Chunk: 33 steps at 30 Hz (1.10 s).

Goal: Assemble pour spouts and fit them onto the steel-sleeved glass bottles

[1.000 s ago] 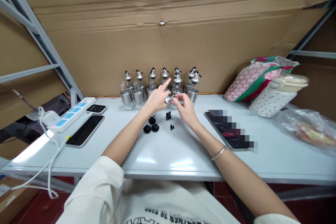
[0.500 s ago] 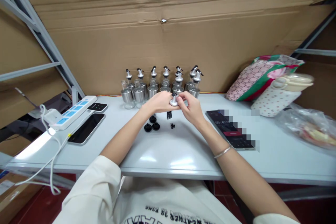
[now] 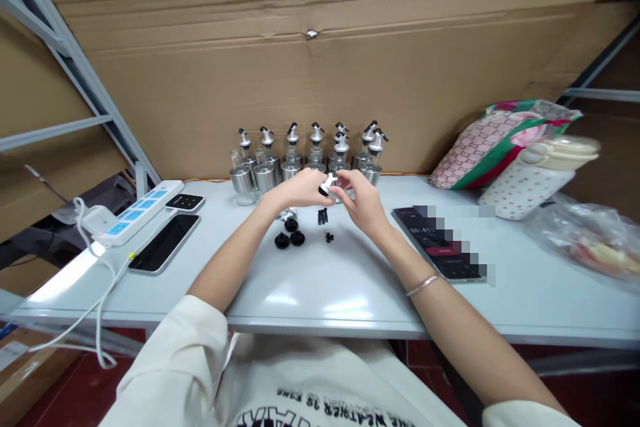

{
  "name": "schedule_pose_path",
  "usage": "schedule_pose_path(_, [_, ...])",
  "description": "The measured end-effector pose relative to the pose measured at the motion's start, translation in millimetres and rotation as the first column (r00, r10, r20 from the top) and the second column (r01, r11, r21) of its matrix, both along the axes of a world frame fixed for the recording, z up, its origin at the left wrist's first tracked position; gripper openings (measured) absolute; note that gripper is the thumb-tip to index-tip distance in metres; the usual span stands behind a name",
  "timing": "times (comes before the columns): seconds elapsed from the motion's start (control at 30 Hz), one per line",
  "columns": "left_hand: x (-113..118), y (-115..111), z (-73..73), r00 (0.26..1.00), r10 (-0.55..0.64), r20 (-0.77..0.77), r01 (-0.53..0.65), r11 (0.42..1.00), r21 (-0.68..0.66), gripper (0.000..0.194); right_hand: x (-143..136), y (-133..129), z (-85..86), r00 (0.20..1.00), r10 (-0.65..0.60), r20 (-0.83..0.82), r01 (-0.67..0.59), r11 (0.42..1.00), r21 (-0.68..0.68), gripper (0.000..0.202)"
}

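Note:
My left hand [image 3: 304, 188] is closed around a silver-and-black bottle pour spout [image 3: 327, 185], tilted with its narrow end to the right. The thumb and forefinger of my right hand [image 3: 361, 199] close in at that narrow end; any small part between them is too small to make out. Below the hands on the table lie black round caps [image 3: 297, 238], black lever pieces [image 3: 323, 216] and tiny black parts [image 3: 329, 237]. Some pale silver pieces [image 3: 288, 213] show partly behind my left wrist. Beyond stand glass bottles in metal sleeves [image 3: 265, 177], several topped with spouts [image 3: 317, 133].
On the left are a power strip [image 3: 145, 210], a dark-screened phone [image 3: 165, 243], a small black device [image 3: 185, 202] and white cables. A phone with a timer [image 3: 435, 240], a dotted bottle [image 3: 530, 180], a patterned bag [image 3: 495, 147] and a plastic bag [image 3: 590, 240] lie right. Cardboard [image 3: 310, 80] stands behind.
The pour spout has turned from upright to tilted in my left hand and shifted slightly left. My right fingers have moved slightly up to its narrow end.

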<state>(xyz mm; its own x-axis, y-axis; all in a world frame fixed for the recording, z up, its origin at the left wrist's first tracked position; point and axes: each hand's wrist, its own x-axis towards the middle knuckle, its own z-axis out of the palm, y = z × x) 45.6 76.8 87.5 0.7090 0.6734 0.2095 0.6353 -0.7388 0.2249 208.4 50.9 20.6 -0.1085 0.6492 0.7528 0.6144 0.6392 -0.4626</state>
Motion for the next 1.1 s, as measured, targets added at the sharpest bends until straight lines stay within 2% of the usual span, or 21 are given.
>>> schedule_pose_path(0.17, [-7, -3, 10.8, 0.995, 0.006, -0.104, -0.025, 0.983, -0.18, 0.029, -3, -2, 1.4, 0.993, 0.047, 0.105, -0.047, 0.999, -0.006, 0.036])
schedule_pose_path(0.27, [-8, -5, 13.1, 0.993, 0.036, -0.111, -0.07, 0.944, -0.321, 0.023, -7, -2, 2.5, 0.984, 0.049, 0.17, -0.05, 0.999, 0.001, 0.036])
schedule_pose_path(0.37, [-8, -6, 12.3, 0.994, 0.039, -0.1, -0.075, 0.92, -0.386, 0.016, -8, -2, 2.9, 0.976, 0.03, 0.217, -0.036, 0.999, 0.024, 0.035])
schedule_pose_path(0.43, [-8, -6, 11.3, 0.991, -0.015, -0.132, -0.043, 0.902, -0.43, 0.013, -6, -3, 3.7, 0.973, 0.028, 0.228, -0.042, 0.997, 0.06, 0.03])
schedule_pose_path(0.5, [-10, -6, 10.8, 0.976, -0.141, -0.166, 0.037, 0.857, -0.514, 0.012, -2, -5, 5.4, 0.977, 0.023, 0.21, -0.048, 0.992, 0.116, 0.029])
schedule_pose_path(0.57, [-11, -5, 10.7, 0.956, -0.264, -0.128, 0.142, 0.799, -0.585, 0.013, 4, -7, 7.1, 0.987, -0.005, 0.163, -0.022, 0.986, 0.163, 0.029])
schedule_pose_path(0.6, [-12, -5, 10.7, 0.953, -0.289, -0.09, 0.183, 0.786, -0.59, 0.013, 6, -8, 7.6, 0.99, -0.027, 0.136, 0.004, 0.985, 0.17, 0.028])
schedule_pose_path(0.67, [-14, -2, 10.3, 0.968, -0.245, -0.052, 0.178, 0.82, -0.544, 0.015, 11, -6, 7.3, 0.992, -0.069, 0.102, 0.053, 0.987, 0.149, 0.024])
schedule_pose_path(0.77, [-18, 5, 8.5, 0.986, -0.086, -0.143, 0.014, 0.896, -0.443, 0.019, 13, 2, 7.3, 0.988, -0.11, 0.112, 0.101, 0.992, 0.081, 0.02])
schedule_pose_path(0.87, [-22, 12, 6.2, 0.978, -0.027, -0.207, -0.061, 0.912, -0.406, 0.021, 6, -3, 14.7, 0.991, -0.112, 0.069, 0.109, 0.993, 0.053, 0.02])
schedule_pose_path(0.97, [-25, 13, 2.8, 0.98, -0.053, -0.193, -0.033, 0.91, -0.414, 0.023, -9, -41, 25.7, 0.999, -0.027, -0.04, 0.029, 0.998, 0.047, 0.023])
schedule_pose_path(1.03, [-30, 8, -1.5, 0.989, -0.086, -0.119, 0.035, 0.926, -0.375, 0.021, -20, -86, 26.3, 0.988, 0.145, -0.053, -0.144, 0.989, 0.021, 0.024])
schedule_pose_path(1.07, [-32, 4, -4.6, 0.993, -0.099, -0.061, 0.073, 0.94, -0.333, 0.019, -24, -109, 22.7, 0.94, 0.341, -0.004, -0.341, 0.94, -0.021, 0.025])
schedule_pose_path(1.1, [-36, -2, -8.4, 0.995, -0.105, -0.001, 0.1, 0.955, -0.28, 0.017, -27, -132, 16.0, 0.813, 0.577, 0.078, -0.561, 0.812, -0.158, 0.026])
